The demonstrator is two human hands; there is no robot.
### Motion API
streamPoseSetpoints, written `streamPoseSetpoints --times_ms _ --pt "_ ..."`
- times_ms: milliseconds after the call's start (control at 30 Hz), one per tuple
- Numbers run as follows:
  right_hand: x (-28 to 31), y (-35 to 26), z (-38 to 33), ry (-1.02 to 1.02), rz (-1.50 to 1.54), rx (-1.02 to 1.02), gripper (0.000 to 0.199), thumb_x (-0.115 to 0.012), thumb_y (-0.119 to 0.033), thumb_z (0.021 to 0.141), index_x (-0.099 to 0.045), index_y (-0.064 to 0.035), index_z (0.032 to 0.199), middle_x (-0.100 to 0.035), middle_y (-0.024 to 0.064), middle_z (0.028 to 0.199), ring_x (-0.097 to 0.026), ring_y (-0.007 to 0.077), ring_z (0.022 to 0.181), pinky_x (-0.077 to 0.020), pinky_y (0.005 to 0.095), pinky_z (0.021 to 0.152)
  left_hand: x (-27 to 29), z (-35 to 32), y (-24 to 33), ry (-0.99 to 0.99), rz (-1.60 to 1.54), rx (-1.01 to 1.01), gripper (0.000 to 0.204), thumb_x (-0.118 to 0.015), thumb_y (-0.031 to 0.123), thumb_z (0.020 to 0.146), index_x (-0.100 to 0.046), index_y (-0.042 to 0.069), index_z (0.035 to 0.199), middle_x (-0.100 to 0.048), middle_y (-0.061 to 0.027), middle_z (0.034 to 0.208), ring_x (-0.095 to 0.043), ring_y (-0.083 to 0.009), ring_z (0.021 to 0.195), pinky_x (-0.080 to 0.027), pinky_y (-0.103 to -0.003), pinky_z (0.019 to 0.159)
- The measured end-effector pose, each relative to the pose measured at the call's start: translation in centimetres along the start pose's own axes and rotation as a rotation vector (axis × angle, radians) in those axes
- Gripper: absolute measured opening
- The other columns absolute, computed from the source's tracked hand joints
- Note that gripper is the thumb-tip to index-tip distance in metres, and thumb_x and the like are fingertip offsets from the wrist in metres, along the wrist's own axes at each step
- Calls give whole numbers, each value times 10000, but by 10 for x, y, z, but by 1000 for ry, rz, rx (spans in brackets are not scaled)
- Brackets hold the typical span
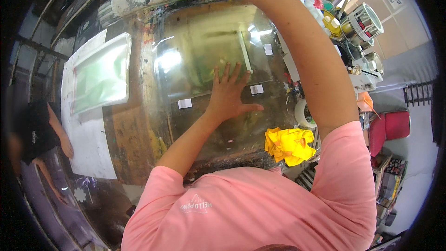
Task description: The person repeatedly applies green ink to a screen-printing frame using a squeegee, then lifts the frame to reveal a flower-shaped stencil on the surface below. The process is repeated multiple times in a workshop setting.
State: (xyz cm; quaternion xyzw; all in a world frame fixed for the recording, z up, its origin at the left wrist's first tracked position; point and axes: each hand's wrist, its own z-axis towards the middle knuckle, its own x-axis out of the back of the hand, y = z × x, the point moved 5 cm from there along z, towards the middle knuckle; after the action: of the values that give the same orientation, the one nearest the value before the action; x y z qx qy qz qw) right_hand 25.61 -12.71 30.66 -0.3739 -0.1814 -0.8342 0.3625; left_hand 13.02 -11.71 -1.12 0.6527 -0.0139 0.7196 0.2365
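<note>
Glass sheet, clear and glossy, is seen in the head view lying flat on a paint-stained worktable, with small white tape tabs on it. The left hand is pressed on it palm-down, fingers spread, grasping nothing. The right hand is out of view past the top edge. Even, flat pressure is judged best, kept clear of the edges. A crumpled yellow cloth is seen just right of the hand.

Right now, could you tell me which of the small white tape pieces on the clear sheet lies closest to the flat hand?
The piece just right of the left hand, beside its fingers. The one at lower left and the one higher up lie farther off.
</note>
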Motion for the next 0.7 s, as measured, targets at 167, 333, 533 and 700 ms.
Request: streamPoseSetpoints --times_ms 167,333,533,700 --pt "0 0 2 80 -5 5 617 -528 -513 975 -769 34 821 -741 245 787 -726 407 810 -498 521 903 1 -5 2 21 -23 6 1210 -571 983 740 -511 140 1607 -345 -252 1706 -206 -467 1623 -68 -693 1292" --pt "3 -2 0 52 31 -11 592 -544 -507 966 -770 22 824 -739 240 795 -722 405 824 -496 512 899 -1 -5 1 71 -55 -1 1205 -578 981 735 -526 141 1598 -357 -257 1698 -206 -488 1616 -69 -702 1286" --pt "9 -11 -7 23 26 -30 537 -570 -491 960 -777 -9 846 -747 230 829 -717 396 837 -483 507 882 -3 -8 0 91 -45 -15 1168 -575 969 754 -561 137 1573 -369 -258 1690 -205 -493 1615 -70 -709 1282" --pt "8 -15 -14 29 33 -24 535 -567 -496 967 -774 -13 863 -754 213 842 -720 388 859 -469 512 862 -6 -11 -2 118 -18 -14 1135 -572 962 764 -597 141 1547 -396 -230 1686 -216 -482 1614 -60 -735 1269"
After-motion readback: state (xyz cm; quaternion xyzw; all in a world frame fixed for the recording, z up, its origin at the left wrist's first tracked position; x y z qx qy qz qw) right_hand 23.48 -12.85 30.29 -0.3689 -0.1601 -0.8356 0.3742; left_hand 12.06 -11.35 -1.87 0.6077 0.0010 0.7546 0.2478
